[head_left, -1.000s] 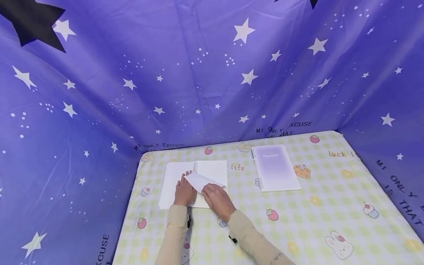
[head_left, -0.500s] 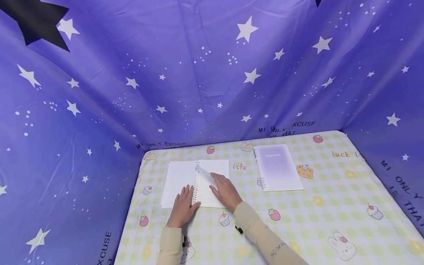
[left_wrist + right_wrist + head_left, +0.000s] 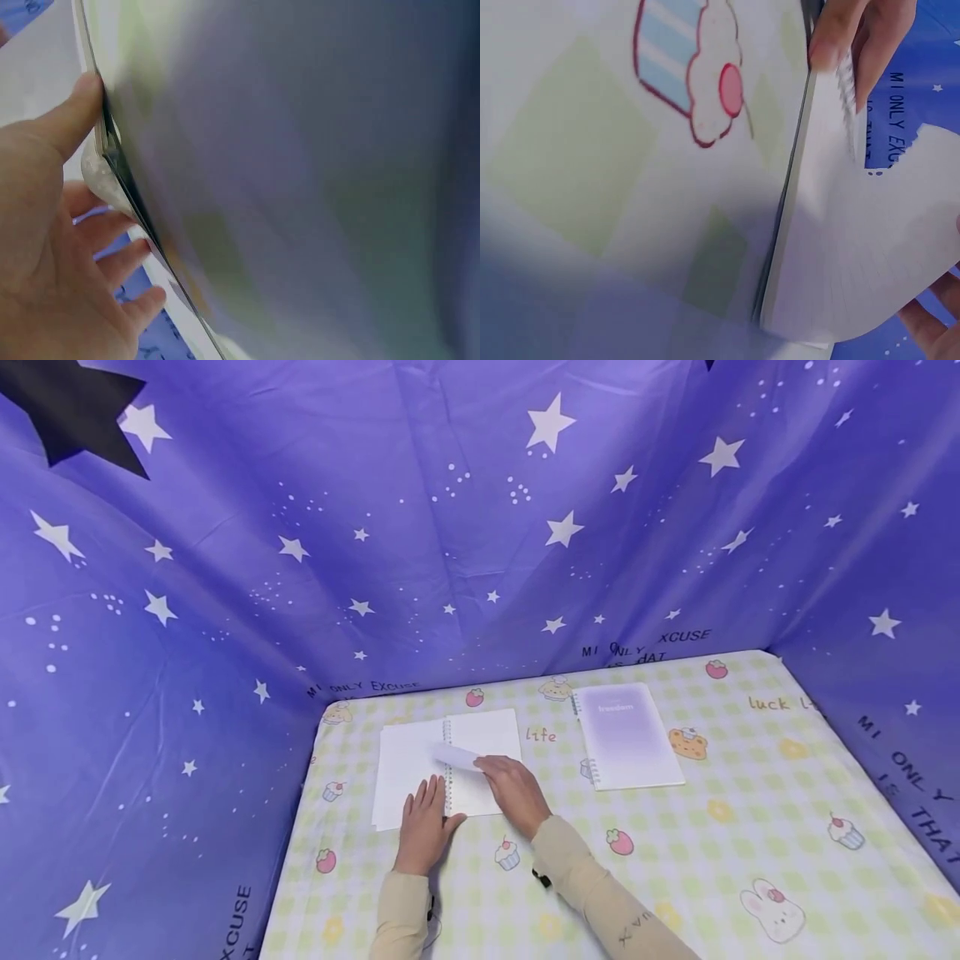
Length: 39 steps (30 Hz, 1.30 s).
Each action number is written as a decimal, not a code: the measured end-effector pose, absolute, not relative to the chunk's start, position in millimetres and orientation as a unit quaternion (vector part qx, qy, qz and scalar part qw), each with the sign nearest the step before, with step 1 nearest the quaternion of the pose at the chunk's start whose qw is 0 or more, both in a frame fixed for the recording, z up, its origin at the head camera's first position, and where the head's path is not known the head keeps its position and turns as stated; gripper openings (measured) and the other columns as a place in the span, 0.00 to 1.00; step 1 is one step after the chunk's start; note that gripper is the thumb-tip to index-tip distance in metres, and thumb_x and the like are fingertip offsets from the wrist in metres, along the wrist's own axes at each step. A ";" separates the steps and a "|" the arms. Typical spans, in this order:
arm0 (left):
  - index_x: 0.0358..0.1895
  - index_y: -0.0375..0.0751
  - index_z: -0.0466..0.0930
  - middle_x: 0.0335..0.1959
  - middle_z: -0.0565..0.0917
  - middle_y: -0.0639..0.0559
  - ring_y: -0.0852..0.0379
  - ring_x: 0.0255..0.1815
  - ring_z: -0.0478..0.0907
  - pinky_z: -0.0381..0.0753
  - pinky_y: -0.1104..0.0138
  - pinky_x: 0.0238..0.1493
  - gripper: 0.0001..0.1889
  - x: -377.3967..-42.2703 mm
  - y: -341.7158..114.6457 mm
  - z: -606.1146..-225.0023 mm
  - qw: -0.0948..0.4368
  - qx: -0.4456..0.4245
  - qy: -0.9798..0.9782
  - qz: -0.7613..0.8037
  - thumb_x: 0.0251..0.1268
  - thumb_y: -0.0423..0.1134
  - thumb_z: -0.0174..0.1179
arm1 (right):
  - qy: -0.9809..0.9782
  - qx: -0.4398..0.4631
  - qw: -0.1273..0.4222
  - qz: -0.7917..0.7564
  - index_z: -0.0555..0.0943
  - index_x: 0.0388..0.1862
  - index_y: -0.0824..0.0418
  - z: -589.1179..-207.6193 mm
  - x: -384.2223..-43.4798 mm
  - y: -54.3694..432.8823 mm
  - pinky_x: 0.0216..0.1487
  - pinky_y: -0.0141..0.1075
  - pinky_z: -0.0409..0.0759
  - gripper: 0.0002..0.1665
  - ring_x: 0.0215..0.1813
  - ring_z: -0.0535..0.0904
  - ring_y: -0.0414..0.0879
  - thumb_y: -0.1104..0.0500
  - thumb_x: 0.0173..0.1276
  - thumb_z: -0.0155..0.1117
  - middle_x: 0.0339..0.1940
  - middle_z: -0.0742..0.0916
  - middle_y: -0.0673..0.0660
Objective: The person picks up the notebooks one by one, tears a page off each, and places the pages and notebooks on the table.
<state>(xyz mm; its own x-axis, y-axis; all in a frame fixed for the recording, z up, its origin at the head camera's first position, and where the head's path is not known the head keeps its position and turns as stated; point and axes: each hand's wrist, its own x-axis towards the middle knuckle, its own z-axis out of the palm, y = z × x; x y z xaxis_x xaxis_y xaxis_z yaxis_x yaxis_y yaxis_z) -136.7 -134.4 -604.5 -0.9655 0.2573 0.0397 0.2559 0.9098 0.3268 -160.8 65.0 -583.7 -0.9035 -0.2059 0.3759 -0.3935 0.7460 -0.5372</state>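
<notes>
At ten o'clock on the checked tablecloth (image 3: 675,827) lies an open spiral-bound notebook (image 3: 495,735); at its four o'clock the right hand (image 3: 517,793) pinches a lined-up loose edge of a white sheet (image 3: 456,757) between thumb and fingers; at seven o'clock the left hand (image 3: 424,831) rests with straight fingers on the left page (image 3: 397,777), thumb stretched across the foot of the coil (image 3: 447,731). Half a second ago the sheet's far corner was by the top of the coil; now, blurred, it reaches across towards the left page; the right wrist view shows a ragged, holed margin, so the sheet seems at least partly torn out; whether it is wholly free cannot be told. Just short of three o'clock from that notebook, a purple ring-bound notebook (image 3: 633,743) reads "freedom"; the cloth print reads "life" between the two and "luck" near two o'clock; the starry curtain (image 3: 435,568) carries "MI ONLY EXCUSE" and "IS THAT"; letters on the right sleeve (image 3: 592,885) are unclear; no brand is legible.
</notes>
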 end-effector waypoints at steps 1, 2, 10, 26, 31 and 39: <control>0.73 0.30 0.63 0.73 0.67 0.34 0.36 0.75 0.61 0.59 0.41 0.73 0.41 -138.1 -132.0 -604.7 -0.004 0.129 0.979 0.160 0.65 0.55 0.61 | -0.921 0.167 0.152 0.316 0.84 0.56 0.57 -582.7 -159.8 64.8 0.64 0.42 0.78 0.15 0.59 0.83 0.49 0.63 0.73 0.60 0.55 0.88 0.55; 0.72 0.29 0.63 0.72 0.68 0.34 0.36 0.74 0.62 0.60 0.41 0.72 0.41 -139.3 -129.9 -604.8 -0.010 0.128 0.980 0.155 0.65 0.56 0.61 | -0.920 0.170 0.157 0.316 0.84 0.55 0.57 -581.8 -158.7 64.5 0.64 0.42 0.78 0.15 0.59 0.83 0.49 0.62 0.73 0.60 0.54 0.88 0.55; 0.69 0.29 0.67 0.67 0.74 0.34 0.37 0.69 0.69 0.69 0.40 0.65 0.41 -147.3 -124.5 -608.6 -0.067 0.137 0.981 0.119 0.62 0.57 0.63 | -0.916 0.188 0.159 0.319 0.84 0.55 0.57 -576.3 -145.9 62.2 0.66 0.44 0.76 0.15 0.61 0.81 0.49 0.63 0.72 0.61 0.55 0.87 0.54; 0.57 0.31 0.80 0.53 0.84 0.33 0.35 0.57 0.79 0.77 0.47 0.57 0.34 -152.5 -129.0 -615.9 -0.195 0.191 0.953 0.132 0.52 0.53 0.72 | -0.896 0.226 0.188 0.333 0.86 0.52 0.56 -574.7 -121.6 76.3 0.62 0.40 0.80 0.15 0.57 0.84 0.47 0.66 0.67 0.66 0.52 0.89 0.52; 0.60 0.28 0.77 0.57 0.81 0.30 0.32 0.59 0.78 0.77 0.41 0.56 0.38 -153.2 -130.1 -617.7 -0.209 0.193 0.948 0.141 0.50 0.53 0.73 | -0.890 0.238 0.194 0.338 0.86 0.51 0.56 -573.3 -116.9 79.3 0.59 0.40 0.82 0.16 0.55 0.84 0.47 0.66 0.65 0.67 0.51 0.89 0.52; 0.59 0.30 0.78 0.56 0.83 0.35 0.38 0.57 0.80 0.79 0.45 0.53 0.35 -147.8 -131.7 -613.4 -0.232 0.210 0.948 0.060 0.48 0.48 0.72 | -0.879 0.262 0.169 0.360 0.86 0.52 0.56 -573.9 -102.1 82.9 0.58 0.40 0.82 0.15 0.55 0.85 0.46 0.66 0.68 0.64 0.52 0.89 0.52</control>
<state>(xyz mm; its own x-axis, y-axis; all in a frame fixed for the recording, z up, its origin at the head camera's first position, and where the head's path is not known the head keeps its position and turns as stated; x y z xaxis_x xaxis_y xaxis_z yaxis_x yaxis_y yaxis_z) -147.8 -131.7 -613.4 -0.8044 0.3701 0.4648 0.4259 0.9046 0.0167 -102.1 82.9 -573.9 -0.8050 -0.3392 0.4867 -0.5832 0.6027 -0.5447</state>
